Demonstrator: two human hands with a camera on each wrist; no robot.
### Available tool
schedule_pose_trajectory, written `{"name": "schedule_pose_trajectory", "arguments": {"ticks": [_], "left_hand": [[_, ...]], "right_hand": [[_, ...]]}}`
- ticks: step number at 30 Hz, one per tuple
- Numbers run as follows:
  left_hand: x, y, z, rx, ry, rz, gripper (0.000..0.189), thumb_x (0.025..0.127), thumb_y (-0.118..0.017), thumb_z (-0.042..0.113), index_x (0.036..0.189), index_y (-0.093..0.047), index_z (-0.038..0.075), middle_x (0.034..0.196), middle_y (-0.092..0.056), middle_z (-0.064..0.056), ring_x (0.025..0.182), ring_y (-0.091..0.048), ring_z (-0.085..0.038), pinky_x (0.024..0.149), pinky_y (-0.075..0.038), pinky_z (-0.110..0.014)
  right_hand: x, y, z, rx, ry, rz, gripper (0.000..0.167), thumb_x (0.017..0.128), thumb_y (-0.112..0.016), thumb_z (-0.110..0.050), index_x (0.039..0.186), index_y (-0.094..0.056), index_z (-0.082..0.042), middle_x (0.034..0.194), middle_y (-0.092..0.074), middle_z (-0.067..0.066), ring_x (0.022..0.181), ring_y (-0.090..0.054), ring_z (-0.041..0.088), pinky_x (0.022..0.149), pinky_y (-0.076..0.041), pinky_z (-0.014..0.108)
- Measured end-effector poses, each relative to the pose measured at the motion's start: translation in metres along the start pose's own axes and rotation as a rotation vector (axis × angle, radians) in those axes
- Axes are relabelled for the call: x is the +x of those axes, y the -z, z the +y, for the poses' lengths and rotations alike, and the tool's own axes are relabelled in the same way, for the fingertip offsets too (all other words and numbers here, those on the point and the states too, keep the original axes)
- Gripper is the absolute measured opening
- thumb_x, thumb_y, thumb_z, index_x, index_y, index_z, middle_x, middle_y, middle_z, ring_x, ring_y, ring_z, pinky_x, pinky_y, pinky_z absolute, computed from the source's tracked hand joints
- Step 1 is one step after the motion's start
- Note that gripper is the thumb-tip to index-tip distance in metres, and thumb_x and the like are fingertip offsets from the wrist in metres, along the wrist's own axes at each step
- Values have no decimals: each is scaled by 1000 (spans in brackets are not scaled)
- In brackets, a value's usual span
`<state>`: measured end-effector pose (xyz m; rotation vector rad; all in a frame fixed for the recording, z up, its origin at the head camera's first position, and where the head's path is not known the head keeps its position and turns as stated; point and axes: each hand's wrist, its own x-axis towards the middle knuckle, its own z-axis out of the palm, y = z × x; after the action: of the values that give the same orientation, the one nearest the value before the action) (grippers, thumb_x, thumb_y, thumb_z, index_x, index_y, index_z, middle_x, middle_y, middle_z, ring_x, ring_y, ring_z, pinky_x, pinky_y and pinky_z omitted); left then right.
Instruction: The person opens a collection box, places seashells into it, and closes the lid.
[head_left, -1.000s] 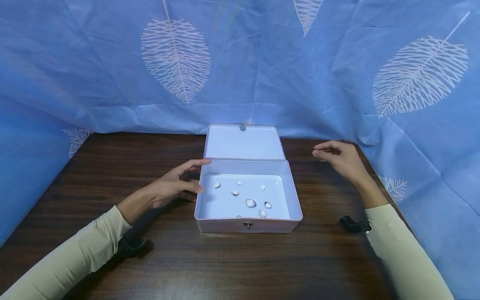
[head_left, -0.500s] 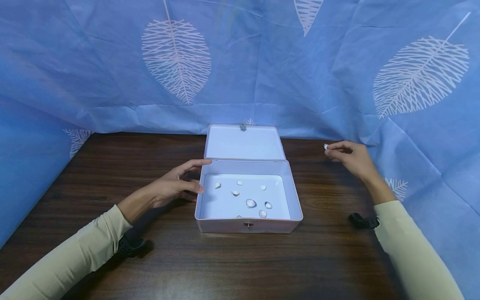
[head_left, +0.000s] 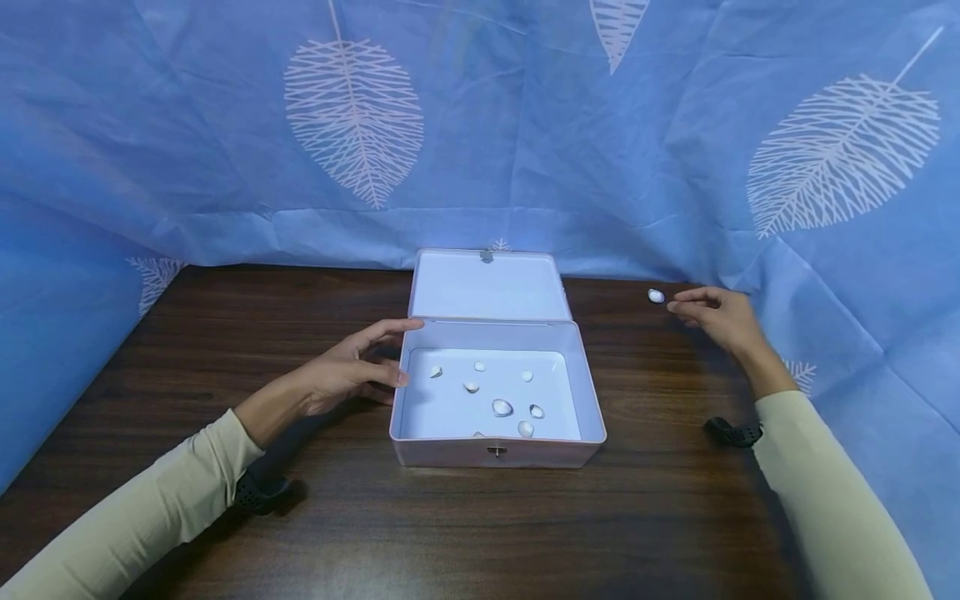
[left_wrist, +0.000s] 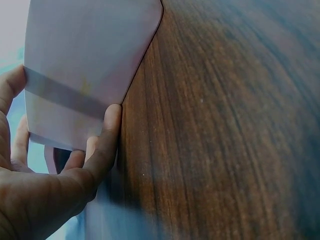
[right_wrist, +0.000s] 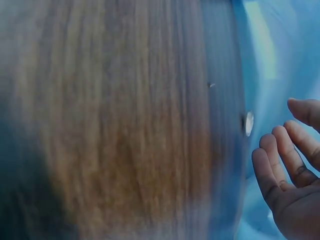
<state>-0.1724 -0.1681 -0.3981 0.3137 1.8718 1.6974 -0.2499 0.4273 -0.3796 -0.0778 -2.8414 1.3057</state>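
A white metal box (head_left: 495, 451) with its lid (head_left: 487, 287) hinged back sits mid-table, with several small seashells lying inside. My left hand (head_left: 348, 367) steadies the box's left side. Its thumb and index finger reach the rim, while the left wrist view shows other fingertips against the outer wall (left_wrist: 75, 75), low near the tabletop. A lone white seashell (head_left: 656, 296) lies on the table at the back right. Just right of that shell is my right hand (head_left: 716, 315), fingers loosely extended and holding nothing; the right wrist view shows the fingers apart from the shell (right_wrist: 249, 124).
Dark wood table (head_left: 480, 533) surrounds the box. A blue curtain (head_left: 525, 125) with white leaf prints hangs behind and along both sides, close to the right hand. A small latch (head_left: 497, 451) is on the box's front.
A small white seashell showed at my right fingertips half a second ago; now it lies on the table, let go. My right hand has drawn away to the right. The left hand stays still.
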Motion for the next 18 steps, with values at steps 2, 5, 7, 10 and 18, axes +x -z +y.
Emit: {"name": "schedule_pose_trajectory", "arguments": {"ticks": [2,5,7,10,18], "left_hand": [[0,0,0,0,1,0,86,103,-78,10,176,-38,31,178,-27,-19,139,-60,-46,99,-66,-51],[0,1,-1,4,-1,1,86,103,-79,11,176,-38,31,178,-27,-19,138,-60,-45,99,-66,-51],[-1,1,-1,4,-1,3,86,103,-79,11,176,-38,31,178,-27,-19,138,-61,-45,99,-66,-52],[-1,1,-2,7,1,6,86,103,-79,12,176,-38,31,178,-27,-19,137,-61,-45,100,-66,-52],[-2,0,0,10,5,6,86,103,-79,12,175,-39,33,178,-28,-18,137,-62,-45,100,-66,-52]], "right_hand": [[3,-1,3,-2,-3,0,55,111,-74,-32,147,-65,10,87,-66,-40,86,-70,-13,80,-61,14],[9,-3,7,-5,-16,-18,57,110,-75,-31,148,-63,10,86,-66,-39,86,-69,-13,80,-61,14],[14,-4,9,-4,-33,-47,60,109,-77,-29,151,-61,11,88,-66,-38,87,-68,-14,81,-61,14],[20,-4,10,7,-60,-98,64,108,-79,-25,155,-56,11,89,-68,-36,87,-66,-15,81,-61,14],[33,-2,12,-17,-106,-130,69,106,-81,-23,157,-52,13,83,-69,-39,83,-64,-14,78,-57,14]]}}
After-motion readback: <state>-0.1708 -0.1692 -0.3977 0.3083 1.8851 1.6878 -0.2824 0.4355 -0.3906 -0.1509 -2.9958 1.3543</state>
